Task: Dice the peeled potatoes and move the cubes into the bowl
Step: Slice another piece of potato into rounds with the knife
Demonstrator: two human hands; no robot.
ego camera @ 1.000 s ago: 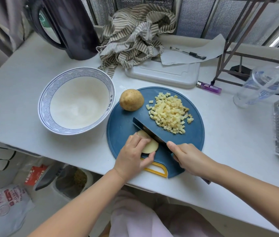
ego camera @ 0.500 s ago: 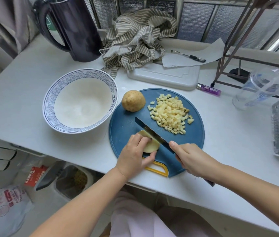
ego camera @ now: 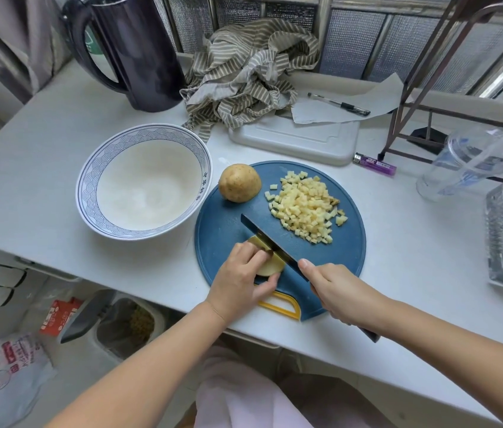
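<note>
Yellow potato piece (ego camera: 270, 266) pinched by left hand (ego camera: 244, 274); right hand (ego camera: 336, 288) grips knife (ego camera: 271, 239); tuck fingers (ego camera: 256, 254) back, slice evenly.

A dark kettle (ego camera: 139, 54) stood at the far left of the counter (ego camera: 28, 156), with a striped cloth (ego camera: 250, 66) bunched beside it. A pen (ego camera: 338, 103) lay on paper (ego camera: 379, 97) over a white tray (ego camera: 299, 140). A purple lighter (ego camera: 375, 164) lay just beside the tray.
</note>
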